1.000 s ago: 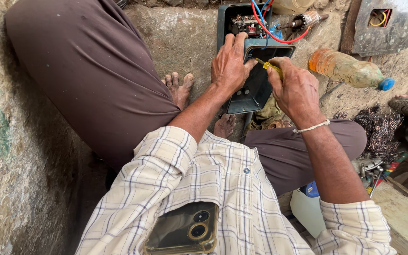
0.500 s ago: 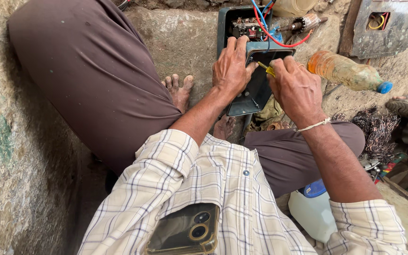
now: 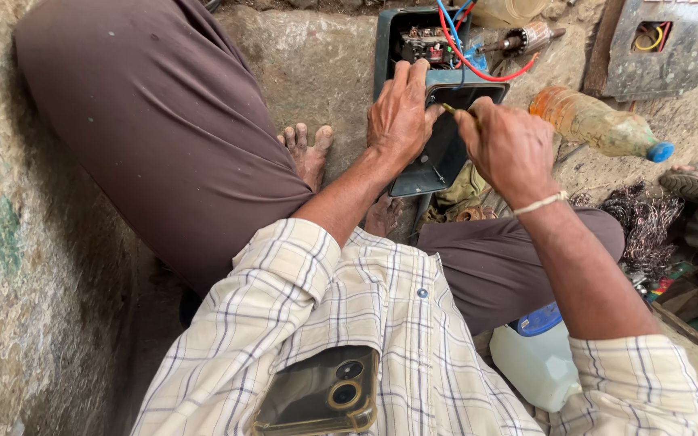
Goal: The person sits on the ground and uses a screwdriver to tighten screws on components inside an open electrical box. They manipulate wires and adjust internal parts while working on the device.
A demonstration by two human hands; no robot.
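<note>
Left hand clamps the dark metal box by its rim; rigid, likely heavy. Right hand grips a yellow-handled screwdriver, closed.

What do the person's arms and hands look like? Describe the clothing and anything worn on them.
Both arms wear a cream shirt with a brown-grey check, sleeves rolled above the elbow, forearms bare. The left hand has nothing on it. The right hand has a thin white band around the wrist. No gloves.
</note>
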